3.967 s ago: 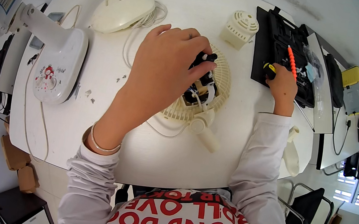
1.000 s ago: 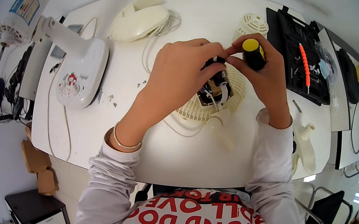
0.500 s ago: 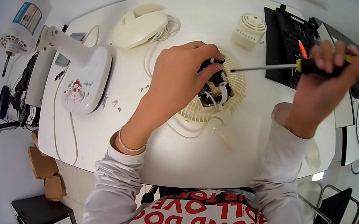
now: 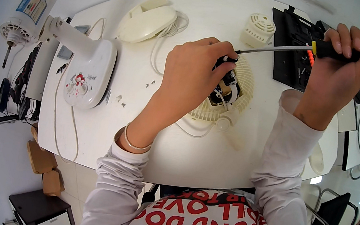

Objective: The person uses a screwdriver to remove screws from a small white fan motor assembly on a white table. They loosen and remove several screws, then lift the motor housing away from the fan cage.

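Here, you are gripping the black motor unit (image 4: 223, 91) with your left hand (image 4: 193, 78), fingers closed down over its top, while the unit is sitting in the centre of the round, cream, ribbed plastic grille (image 4: 228, 97) on the white table (image 4: 172, 154). Your right hand (image 4: 340, 63) is clenching the screwdriver (image 4: 306, 49) by its black and yellow handle, with a short orange band at the collar; the slim, bright metal shaft is slanting down to the left and its tip is meeting the motor unit just beside your left fingertips (image 4: 229, 53). A thin metal bracelet (image 4: 134, 140) is circling your left wrist above the grey sleeve. Just beyond the grille, a small, domed, slotted cream cap (image 4: 258, 29) is standing near the table's far edge, and a flat black tray (image 4: 296, 51) is lying to its right, partly under the screwdriver. To the left, a smooth, oval cream cover (image 4: 146, 22) is resting with a coiled white cord (image 4: 166, 38) beside it. Farther left, the glossy white fan base (image 4: 88, 74) is lying flat, showing a small red mark and round knobs on its face. At the far left, off the table, a white cylindrical motor (image 4: 26, 13) is carrying a rectangular blue and white label on its side. A few tiny screws (image 4: 119, 99) are lying loose between the fan base and your left forearm.
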Action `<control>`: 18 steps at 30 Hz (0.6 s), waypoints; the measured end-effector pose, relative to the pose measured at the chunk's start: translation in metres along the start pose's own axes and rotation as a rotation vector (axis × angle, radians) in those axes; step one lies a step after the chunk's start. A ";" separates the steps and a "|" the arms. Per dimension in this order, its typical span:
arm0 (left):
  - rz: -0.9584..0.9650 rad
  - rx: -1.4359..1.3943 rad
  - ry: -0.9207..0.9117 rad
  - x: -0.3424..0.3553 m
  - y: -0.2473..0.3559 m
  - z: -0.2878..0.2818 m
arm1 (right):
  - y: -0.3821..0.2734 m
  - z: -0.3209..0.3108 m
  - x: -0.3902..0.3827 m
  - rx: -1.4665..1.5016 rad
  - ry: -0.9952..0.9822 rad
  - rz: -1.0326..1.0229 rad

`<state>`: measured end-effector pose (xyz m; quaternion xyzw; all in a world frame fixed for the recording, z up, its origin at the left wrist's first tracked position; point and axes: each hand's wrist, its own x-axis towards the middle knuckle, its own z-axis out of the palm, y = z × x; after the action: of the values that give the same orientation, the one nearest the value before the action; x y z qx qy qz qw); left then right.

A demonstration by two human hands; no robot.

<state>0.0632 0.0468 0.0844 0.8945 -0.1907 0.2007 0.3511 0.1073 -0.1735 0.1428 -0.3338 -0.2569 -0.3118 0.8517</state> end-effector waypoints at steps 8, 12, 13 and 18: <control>0.032 0.007 0.039 0.000 -0.001 0.001 | -0.010 -0.012 0.007 0.111 -0.063 0.066; 0.024 0.013 0.038 -0.001 -0.001 0.002 | -0.009 -0.010 0.007 0.092 -0.076 0.057; 0.026 0.017 0.036 -0.001 -0.002 0.002 | -0.009 -0.009 0.008 0.084 -0.080 0.056; 0.079 0.013 0.088 0.000 -0.004 0.006 | -0.006 0.005 0.015 0.024 -0.116 0.091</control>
<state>0.0661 0.0458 0.0780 0.8788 -0.2090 0.2546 0.3452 0.1119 -0.1785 0.1579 -0.3523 -0.2943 -0.2497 0.8526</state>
